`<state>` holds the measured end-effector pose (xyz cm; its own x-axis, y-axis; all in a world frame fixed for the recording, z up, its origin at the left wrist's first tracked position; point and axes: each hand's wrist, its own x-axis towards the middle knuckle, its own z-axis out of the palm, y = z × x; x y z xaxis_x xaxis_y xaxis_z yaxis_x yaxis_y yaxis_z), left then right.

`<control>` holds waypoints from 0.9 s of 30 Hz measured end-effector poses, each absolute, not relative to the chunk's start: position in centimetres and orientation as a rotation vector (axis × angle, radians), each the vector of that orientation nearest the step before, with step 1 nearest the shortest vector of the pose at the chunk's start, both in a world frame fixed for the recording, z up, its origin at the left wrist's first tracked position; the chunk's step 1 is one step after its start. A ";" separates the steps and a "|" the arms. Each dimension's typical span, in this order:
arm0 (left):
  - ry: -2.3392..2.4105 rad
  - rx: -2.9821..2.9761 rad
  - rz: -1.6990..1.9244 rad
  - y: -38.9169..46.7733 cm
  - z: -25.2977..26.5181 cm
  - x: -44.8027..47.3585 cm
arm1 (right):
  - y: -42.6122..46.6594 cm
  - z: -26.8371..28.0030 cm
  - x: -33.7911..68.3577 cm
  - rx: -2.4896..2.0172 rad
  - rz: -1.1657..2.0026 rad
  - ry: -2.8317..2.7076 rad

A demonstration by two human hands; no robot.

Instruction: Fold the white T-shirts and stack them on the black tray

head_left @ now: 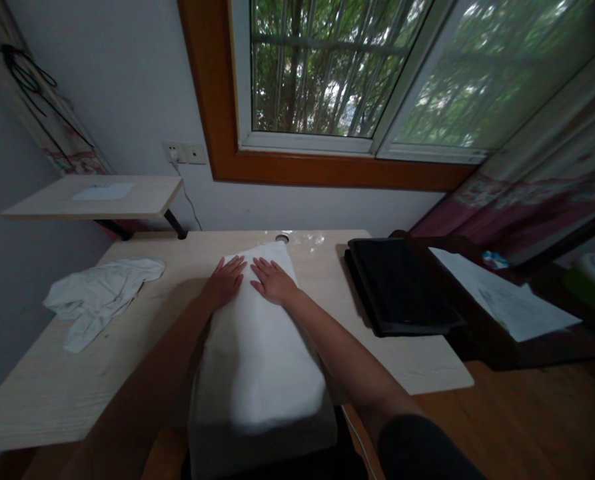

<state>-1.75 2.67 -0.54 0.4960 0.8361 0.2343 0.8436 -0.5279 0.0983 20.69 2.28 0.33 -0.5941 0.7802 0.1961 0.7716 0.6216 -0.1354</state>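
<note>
A long white cloth [262, 340] stretches over the desk toward the wall, and its near end hangs down over the front edge. My left hand [226, 281] lies flat on the far part of the cloth, at its left side, fingers extended. Beside it my right hand [272, 279] also rests flat on the cloth, its fingers slightly spread. The two hands are a small gap apart, with the fingertips pointing away from me. Neither hand grips anything.
On the pale wooden desk [322, 267], a crumpled white cloth [107, 293] lies left and a black flat case [402, 287] right. A raised shelf [97, 197] stands at the back left. Beyond the case, papers [502, 293] lie on dark furniture. A window [337, 73] is ahead.
</note>
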 end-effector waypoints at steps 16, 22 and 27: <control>-1.724 -2.552 -0.397 3.1 -0.5 -1.4 | 5.3 -0.1 27.4 -1.614 0.029 -2.447; -1.776 -2.570 -0.553 3.0 -0.8 -2.6 | 2.5 0.0 28.9 -1.635 0.030 -2.406; -1.699 -2.645 -0.729 1.1 -1.0 -5.1 | -0.3 0.4 30.2 -1.593 0.082 -2.356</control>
